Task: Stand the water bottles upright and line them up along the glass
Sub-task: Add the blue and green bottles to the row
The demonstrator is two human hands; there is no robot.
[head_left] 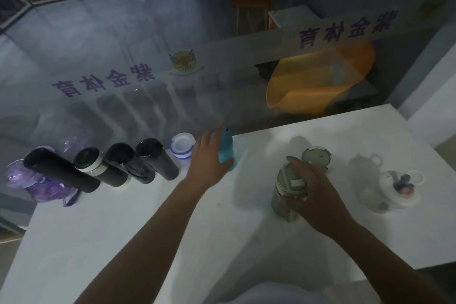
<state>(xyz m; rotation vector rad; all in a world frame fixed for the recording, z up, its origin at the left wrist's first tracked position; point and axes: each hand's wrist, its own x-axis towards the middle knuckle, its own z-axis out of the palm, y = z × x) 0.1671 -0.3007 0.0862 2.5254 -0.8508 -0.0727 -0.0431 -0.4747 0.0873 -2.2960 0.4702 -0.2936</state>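
Left hand (208, 155) grasps blue bottle (227, 149) at the glass (148, 44) | right hand (313, 192) grips green bottle (287, 195), mid-table (123, 217) | dark flasks (118, 168) lined left | white bottle (392, 190) stands right.

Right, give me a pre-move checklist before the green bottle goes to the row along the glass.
1. Right hand grips the translucent green bottle around its lid: ok.
2. Green bottle upright: ok.
3. Left hand clear of the light blue bottle: not ok, it is on the bottle.
4. Blue bottle in line beside the white-capped bottle: ok.
5. Free spot at the glass right of the blue bottle on the white table: ok.
6. Clear bottle with white lid lined up: not ok, away from the glass.
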